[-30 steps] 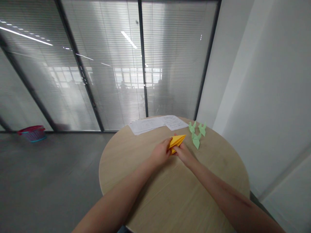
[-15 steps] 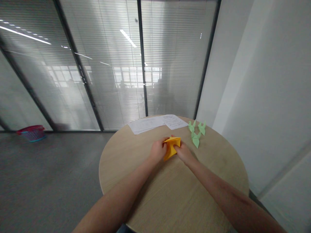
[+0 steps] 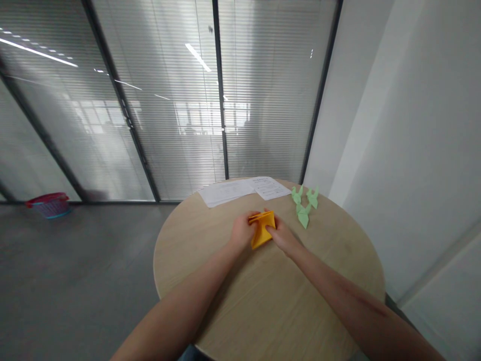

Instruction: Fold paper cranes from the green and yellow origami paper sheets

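While three green origami cranes look finished, folded yellow paper, seemingly unfinished, is pinched by left hand and right hand (both part-curled).

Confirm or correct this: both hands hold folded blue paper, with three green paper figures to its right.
Wrong colour: the head view shows yellow folded paper, not blue. Left hand and right hand hold it; three green paper figures are to its right.

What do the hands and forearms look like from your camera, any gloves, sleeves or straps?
The left hand and right hand are ungloved. The left forearm and right forearm are bare, with no sleeve, watch or strap showing. Rings are too small to tell.
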The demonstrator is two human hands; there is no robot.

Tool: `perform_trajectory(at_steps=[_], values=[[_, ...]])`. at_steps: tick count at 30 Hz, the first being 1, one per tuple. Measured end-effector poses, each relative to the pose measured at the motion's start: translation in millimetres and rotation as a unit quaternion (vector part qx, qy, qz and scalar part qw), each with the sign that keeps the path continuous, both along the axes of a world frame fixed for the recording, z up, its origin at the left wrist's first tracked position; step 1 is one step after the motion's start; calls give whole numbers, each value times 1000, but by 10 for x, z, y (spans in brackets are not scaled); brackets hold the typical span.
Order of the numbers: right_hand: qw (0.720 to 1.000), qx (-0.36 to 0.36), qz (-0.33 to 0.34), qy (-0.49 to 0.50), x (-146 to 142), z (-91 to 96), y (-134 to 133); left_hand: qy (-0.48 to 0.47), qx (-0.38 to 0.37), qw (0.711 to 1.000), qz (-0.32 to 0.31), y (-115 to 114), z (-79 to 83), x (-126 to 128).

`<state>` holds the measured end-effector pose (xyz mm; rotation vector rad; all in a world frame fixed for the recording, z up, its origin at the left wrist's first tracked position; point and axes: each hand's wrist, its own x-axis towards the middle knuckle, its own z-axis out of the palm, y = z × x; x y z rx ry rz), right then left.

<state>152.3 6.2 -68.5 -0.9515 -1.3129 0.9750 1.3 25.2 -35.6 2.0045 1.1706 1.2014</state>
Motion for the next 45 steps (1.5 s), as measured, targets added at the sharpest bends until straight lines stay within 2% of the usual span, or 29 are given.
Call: perform_trajectory(at_steps=[6,11,16,19,23,26,28,31,34,38,40,45], values=[[999,-49,3,-4,-66,-5,-60,56,50,994,79,-42,23,-18],[1000,-12,11,6,-122,117,-173,97,98,988,76,-118,117,-41],[1000,16,22,-9,-114,214,-234,91,127,986,61,-129,157,-83],[997,27,75,-4,-82,223,-250,80,142,985,58,-120,173,-123],[980,25,192,54,-8,250,-303,49,166,984,38,-93,208,-192],[960,-7,251,127,36,304,-344,35,164,986,22,-69,234,-231],[948,-42,267,169,44,339,-346,35,159,987,10,-62,246,-240],[944,-109,235,206,37,357,-304,52,157,986,-28,-75,258,-232],[946,-171,191,198,41,319,-233,83,161,979,-92,-111,275,-208],[941,-214,205,165,75,229,-155,122,160,970,-136,-160,302,-179],[940,-217,199,171,79,200,-136,141,166,969,-114,-166,302,-174],[947,-201,149,203,37,208,-145,168,171,971,17,-134,251,-180]])
